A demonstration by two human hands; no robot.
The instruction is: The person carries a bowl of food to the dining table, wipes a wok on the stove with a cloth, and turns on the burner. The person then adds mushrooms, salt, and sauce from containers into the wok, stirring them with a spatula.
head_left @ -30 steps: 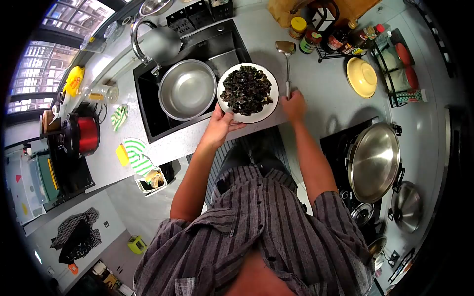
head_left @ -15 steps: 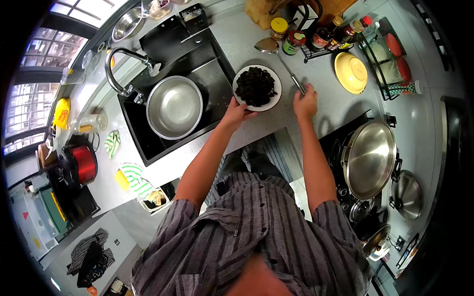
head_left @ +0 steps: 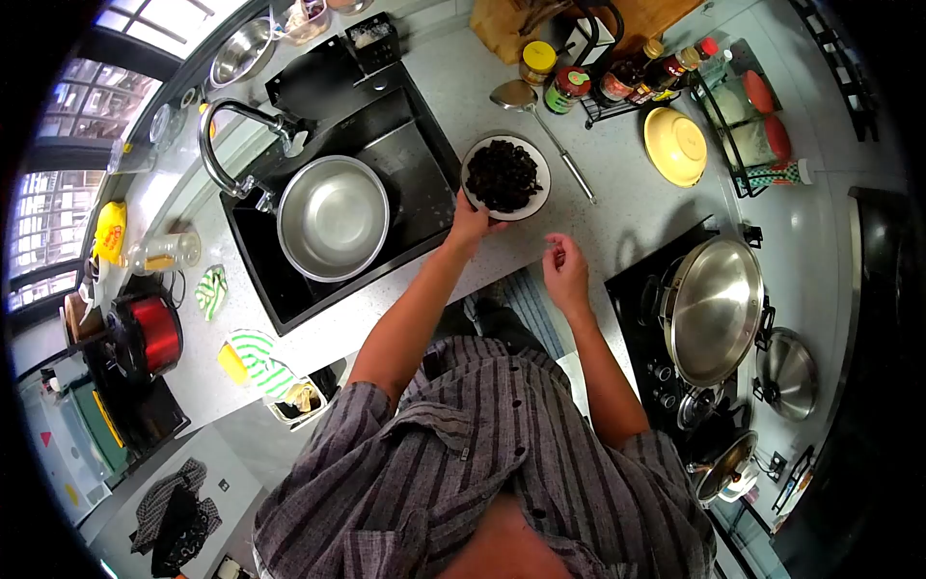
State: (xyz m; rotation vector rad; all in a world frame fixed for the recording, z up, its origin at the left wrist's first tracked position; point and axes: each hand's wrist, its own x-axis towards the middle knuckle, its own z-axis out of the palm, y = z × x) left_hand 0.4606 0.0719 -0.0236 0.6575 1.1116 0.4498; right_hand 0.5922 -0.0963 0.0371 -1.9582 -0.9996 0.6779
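A white bowl [head_left: 543, 193] with a dark rim stands on the counter just right of the sink, heaped with dark, glossy food pieces [head_left: 503, 176]. My left hand [head_left: 471, 224] grips its near-left edge, fingers partly hidden under the bowl. Over the counter's front edge, my right hand [head_left: 567, 272] is half curled with fingertips apart and nothing visible in it, not touching the bowl. Beyond it a metal spatula [head_left: 564, 154] lies on the counter, its handle pointing toward me.
A steel basin [head_left: 333, 217] sits in the black sink [head_left: 405, 145] under a faucet [head_left: 214, 145]. A yellow bowl [head_left: 675, 145], jars [head_left: 566, 92] and a rack of bottles [head_left: 627, 77] stand at the back right. On the stove at right is a large steel pan [head_left: 716, 309].
My right hand has left the spatula handle and come down and left, toward my body. The spatula stays on the counter. My left hand still holds the bowl's edge; the view has shifted slightly.
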